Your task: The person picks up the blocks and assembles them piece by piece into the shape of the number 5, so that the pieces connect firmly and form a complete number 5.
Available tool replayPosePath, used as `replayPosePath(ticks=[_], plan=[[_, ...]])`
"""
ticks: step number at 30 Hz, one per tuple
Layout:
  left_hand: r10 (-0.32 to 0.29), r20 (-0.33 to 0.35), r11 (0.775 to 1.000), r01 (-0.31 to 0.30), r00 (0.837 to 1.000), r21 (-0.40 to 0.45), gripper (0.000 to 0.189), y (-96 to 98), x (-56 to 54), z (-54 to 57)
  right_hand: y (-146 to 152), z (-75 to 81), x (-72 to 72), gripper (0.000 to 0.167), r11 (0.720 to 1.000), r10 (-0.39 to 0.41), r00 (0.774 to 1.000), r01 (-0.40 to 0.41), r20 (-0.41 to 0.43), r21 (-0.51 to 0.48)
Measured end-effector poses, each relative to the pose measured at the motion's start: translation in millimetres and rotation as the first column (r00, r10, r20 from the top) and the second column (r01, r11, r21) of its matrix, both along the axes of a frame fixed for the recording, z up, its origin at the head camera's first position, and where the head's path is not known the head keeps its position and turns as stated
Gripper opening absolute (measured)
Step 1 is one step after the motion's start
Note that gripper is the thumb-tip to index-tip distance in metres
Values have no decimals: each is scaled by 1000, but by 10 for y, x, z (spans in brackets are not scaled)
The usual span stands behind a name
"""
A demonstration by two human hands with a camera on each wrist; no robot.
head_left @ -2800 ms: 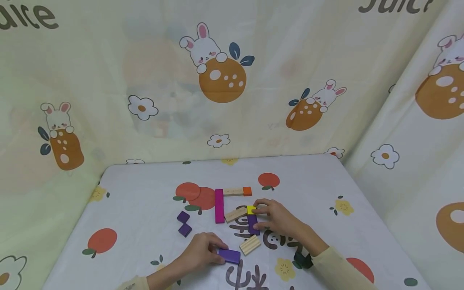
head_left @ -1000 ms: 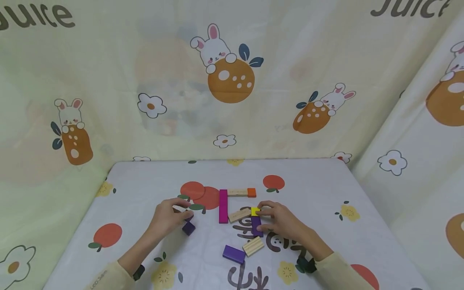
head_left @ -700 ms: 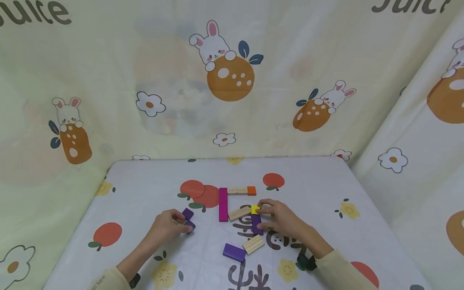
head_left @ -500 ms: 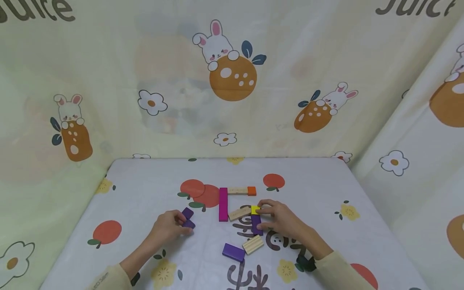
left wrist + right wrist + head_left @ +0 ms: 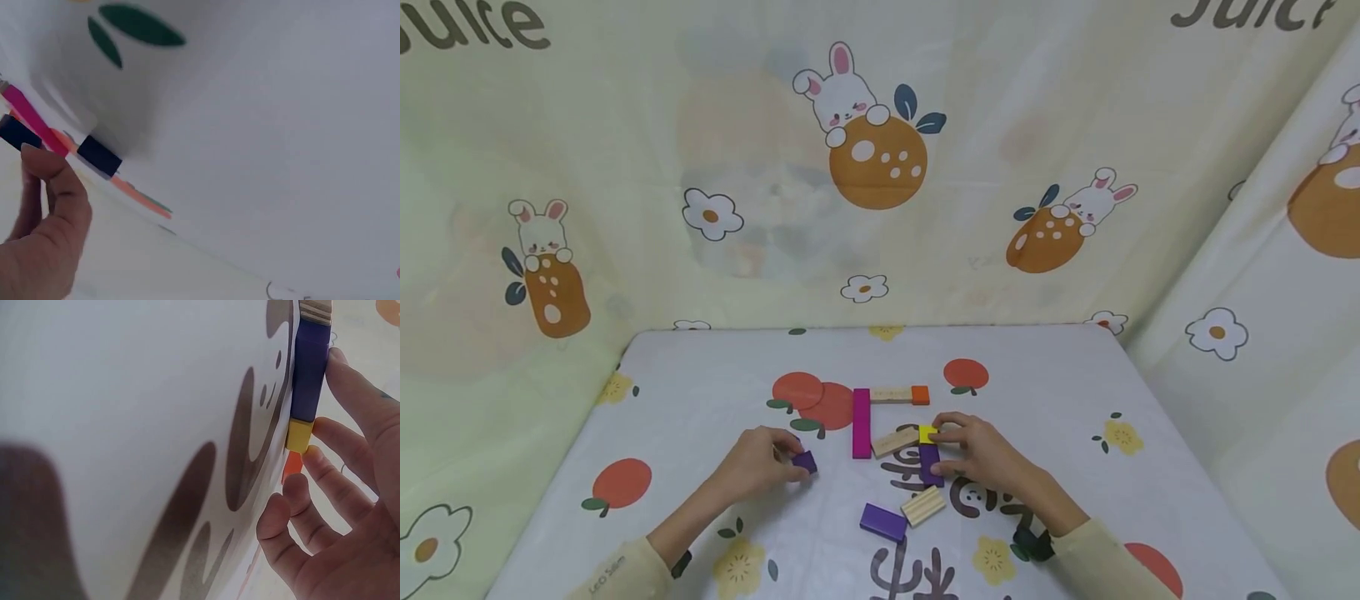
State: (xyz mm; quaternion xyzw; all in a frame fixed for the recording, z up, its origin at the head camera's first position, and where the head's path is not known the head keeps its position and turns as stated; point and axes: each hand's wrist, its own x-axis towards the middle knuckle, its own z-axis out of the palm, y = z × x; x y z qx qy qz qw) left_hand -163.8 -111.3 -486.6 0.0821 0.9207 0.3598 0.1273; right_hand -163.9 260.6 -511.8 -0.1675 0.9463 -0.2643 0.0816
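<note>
My left hand [image 5: 748, 467] pinches a small dark purple block [image 5: 805, 462] between thumb and finger; the left wrist view shows this held block [image 5: 17, 132] at the fingertips. A second small dark block [image 5: 99, 155] lies on the cloth beside that hand, mostly hidden behind the fingers in the head view. My right hand [image 5: 981, 450] rests its fingertips against a small yellow block [image 5: 927, 434] and a longer purple block [image 5: 930, 465]. These two stand end to end, as the right wrist view shows too. A wooden block [image 5: 896, 442] slants from the yellow one toward a magenta block [image 5: 861, 423].
At the magenta block's far end, another wooden block [image 5: 891, 396] leads to an orange block [image 5: 921, 395]. Nearer the front lie a violet block [image 5: 883, 522] and a ridged wooden block [image 5: 923, 506], almost touching. A patterned white cloth [image 5: 700, 375] covers the table.
My left hand has left the violet block, reached the two small purple blocks at the left, and now moves one slightly right. My right hand stays at the yellow and purple blocks.
</note>
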Motion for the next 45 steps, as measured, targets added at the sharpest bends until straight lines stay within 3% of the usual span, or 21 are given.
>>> replayPosePath(ticks=[3, 6, 9, 15, 24, 34, 42, 45], plan=[[-143, -22, 989, 144, 989, 32, 26, 26, 4, 1, 1, 8, -3, 49, 1000, -7, 1000, 7, 0, -1], [-277, -4, 959, 276, 961, 69, 26, 65, 45, -48, 1, 7, -1, 49, 1000, -11, 1000, 11, 4, -2], [-354, 28, 932, 350, 935, 97, 26, 112, 103, -108, 2, 6, 4, 49, 1000, -12, 1000, 12, 6, -3], [-389, 54, 918, 383, 919, 102, 25, 185, 175, -165, -4, 9, 11, 49, 1000, -14, 1000, 14, -2, -4], [-419, -15, 906, 419, 908, 67, 25, 304, 152, -195, -15, 0, 9, 49, 1000, -28, 1000, 28, -1, 8], [-475, -21, 877, 475, 880, 70, 27, 373, 114, -206, -17, 3, -1, 49, 999, -38, 999, 38, 19, -1], [-537, -4, 841, 535, 844, 80, 28, 385, 107, -222, -18, -8, 1, 49, 1000, -29, 1000, 29, 3, 11], [-545, -6, 836, 544, 838, 76, 30, 386, 109, -221, -17, -12, 0, 49, 1000, -23, 1000, 23, -1, 10]])
